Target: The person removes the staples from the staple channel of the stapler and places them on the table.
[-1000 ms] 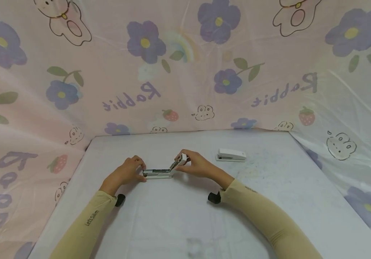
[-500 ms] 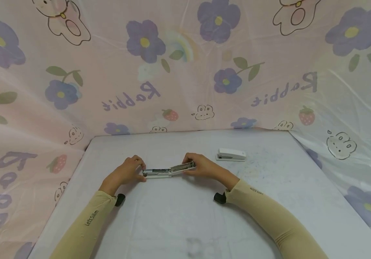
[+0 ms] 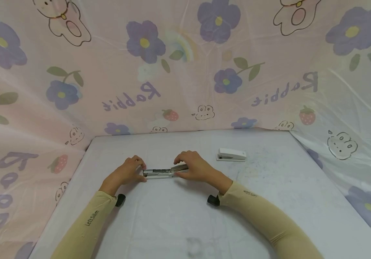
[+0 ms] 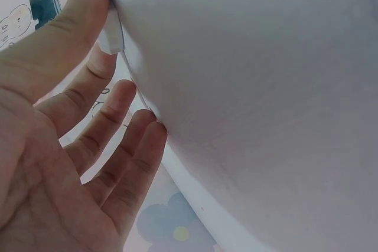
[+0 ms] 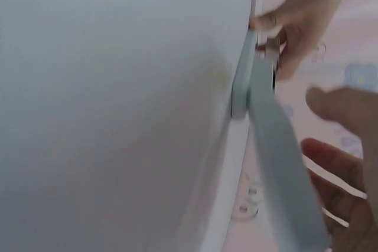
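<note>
A white stapler [image 3: 157, 176] lies on the table with its top cover [image 5: 280, 151] swung far back to the right, baring the metal magazine [image 3: 157, 171]. My left hand [image 3: 128, 171] holds the front end of the stapler between thumb and forefinger. In the left wrist view, a small part of the stapler [image 4: 111, 32] shows behind the thumb, and the other fingers are spread. My right hand [image 3: 196, 167] is around the folded-back cover. Its thumb and fingers [image 5: 333, 157] stand apart from the cover in the right wrist view.
A second white stapler [image 3: 231, 155] stands closed farther back on the right of the white table [image 3: 172, 219]. A cloth [image 3: 185, 79] printed with flowers and rabbits hangs behind and at both sides.
My right hand swings the cover back and down to the right, then lets go and slides left towards the hinge. The left hand stays in place on the stapler.
</note>
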`<move>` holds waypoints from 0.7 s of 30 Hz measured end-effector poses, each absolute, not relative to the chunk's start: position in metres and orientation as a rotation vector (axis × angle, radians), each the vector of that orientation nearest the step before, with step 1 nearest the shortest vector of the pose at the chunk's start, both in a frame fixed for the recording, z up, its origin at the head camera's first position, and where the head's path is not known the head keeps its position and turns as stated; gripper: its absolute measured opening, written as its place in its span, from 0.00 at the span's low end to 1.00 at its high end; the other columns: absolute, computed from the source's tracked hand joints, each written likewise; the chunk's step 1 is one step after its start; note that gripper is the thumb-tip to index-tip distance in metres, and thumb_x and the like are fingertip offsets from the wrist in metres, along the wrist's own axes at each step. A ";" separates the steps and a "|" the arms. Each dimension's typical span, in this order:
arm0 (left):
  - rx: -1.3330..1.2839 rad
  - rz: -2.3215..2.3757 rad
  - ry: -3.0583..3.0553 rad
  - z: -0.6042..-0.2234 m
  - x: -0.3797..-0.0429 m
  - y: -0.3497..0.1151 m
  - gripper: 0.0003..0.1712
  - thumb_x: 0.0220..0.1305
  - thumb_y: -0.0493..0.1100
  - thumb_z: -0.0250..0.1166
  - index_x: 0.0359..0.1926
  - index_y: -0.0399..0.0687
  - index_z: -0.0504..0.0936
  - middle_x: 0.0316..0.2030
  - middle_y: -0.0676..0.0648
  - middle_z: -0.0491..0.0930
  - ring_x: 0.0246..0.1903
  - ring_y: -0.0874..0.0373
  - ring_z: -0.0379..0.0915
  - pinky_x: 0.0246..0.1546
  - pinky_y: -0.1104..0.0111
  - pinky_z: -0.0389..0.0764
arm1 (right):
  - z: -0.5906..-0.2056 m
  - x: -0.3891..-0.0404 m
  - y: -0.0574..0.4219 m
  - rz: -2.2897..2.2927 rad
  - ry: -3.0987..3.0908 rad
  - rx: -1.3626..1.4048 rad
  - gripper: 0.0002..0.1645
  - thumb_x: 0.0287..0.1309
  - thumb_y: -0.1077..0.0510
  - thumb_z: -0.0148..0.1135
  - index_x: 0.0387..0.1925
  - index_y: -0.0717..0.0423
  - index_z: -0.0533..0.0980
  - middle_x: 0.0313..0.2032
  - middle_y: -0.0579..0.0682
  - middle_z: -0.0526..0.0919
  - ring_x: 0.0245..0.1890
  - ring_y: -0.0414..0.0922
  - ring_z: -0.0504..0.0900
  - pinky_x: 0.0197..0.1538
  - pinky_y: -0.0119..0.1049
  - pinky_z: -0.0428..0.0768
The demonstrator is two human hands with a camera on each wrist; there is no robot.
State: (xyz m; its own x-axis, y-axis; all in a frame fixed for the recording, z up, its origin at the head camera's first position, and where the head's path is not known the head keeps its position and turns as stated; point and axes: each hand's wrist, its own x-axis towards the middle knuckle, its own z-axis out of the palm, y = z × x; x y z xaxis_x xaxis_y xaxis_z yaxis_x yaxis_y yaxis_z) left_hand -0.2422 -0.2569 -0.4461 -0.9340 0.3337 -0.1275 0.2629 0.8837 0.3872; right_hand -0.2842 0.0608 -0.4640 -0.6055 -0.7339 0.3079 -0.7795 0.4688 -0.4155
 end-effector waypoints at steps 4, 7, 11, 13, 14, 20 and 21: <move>0.464 0.553 2.864 -0.446 -0.241 -0.257 0.22 0.59 0.48 0.84 0.48 0.48 0.83 0.62 0.37 0.74 0.64 0.33 0.67 0.61 0.36 0.76 | -0.465 -0.278 0.043 0.800 -2.576 1.348 0.18 0.67 0.48 0.76 0.51 0.53 0.85 0.49 0.44 0.87 0.53 0.46 0.82 0.64 0.51 0.77; 0.454 0.545 2.862 -0.447 -0.242 -0.257 0.22 0.59 0.49 0.84 0.48 0.48 0.83 0.62 0.37 0.74 0.64 0.34 0.67 0.61 0.37 0.76 | -0.463 -0.273 0.030 0.775 -2.558 1.360 0.15 0.67 0.49 0.76 0.50 0.51 0.86 0.48 0.44 0.87 0.52 0.46 0.83 0.62 0.48 0.79; 0.436 0.536 2.853 -0.448 -0.244 -0.257 0.22 0.59 0.49 0.84 0.48 0.48 0.83 0.63 0.37 0.74 0.65 0.34 0.67 0.62 0.37 0.75 | -0.461 -0.269 0.015 0.759 -2.555 1.378 0.13 0.68 0.50 0.75 0.48 0.50 0.87 0.47 0.43 0.87 0.51 0.44 0.84 0.58 0.45 0.82; 0.428 0.530 2.851 -0.449 -0.245 -0.258 0.23 0.59 0.49 0.84 0.49 0.48 0.84 0.63 0.37 0.74 0.65 0.34 0.67 0.62 0.36 0.75 | -0.461 -0.268 0.010 0.774 -2.567 1.384 0.13 0.69 0.50 0.75 0.49 0.51 0.87 0.48 0.44 0.87 0.52 0.45 0.84 0.58 0.45 0.82; 0.424 0.527 2.850 -0.449 -0.245 -0.258 0.23 0.59 0.49 0.84 0.49 0.48 0.84 0.64 0.37 0.74 0.65 0.34 0.67 0.62 0.36 0.75 | -0.461 -0.268 0.007 0.782 -2.580 1.384 0.13 0.69 0.50 0.74 0.50 0.51 0.87 0.48 0.44 0.87 0.52 0.45 0.84 0.58 0.45 0.82; 0.403 0.538 2.840 -0.449 -0.247 -0.258 0.23 0.59 0.48 0.84 0.49 0.48 0.83 0.64 0.38 0.73 0.65 0.35 0.66 0.61 0.37 0.76 | -0.464 -0.266 -0.004 0.738 -2.670 1.361 0.14 0.70 0.49 0.74 0.52 0.49 0.87 0.52 0.44 0.86 0.55 0.45 0.83 0.60 0.44 0.81; 0.402 0.543 2.837 -0.449 -0.247 -0.258 0.23 0.59 0.48 0.84 0.49 0.48 0.83 0.64 0.38 0.73 0.65 0.35 0.66 0.61 0.37 0.76 | -0.464 -0.266 -0.006 0.722 -2.682 1.356 0.15 0.70 0.49 0.73 0.53 0.48 0.87 0.52 0.44 0.85 0.55 0.45 0.83 0.60 0.44 0.81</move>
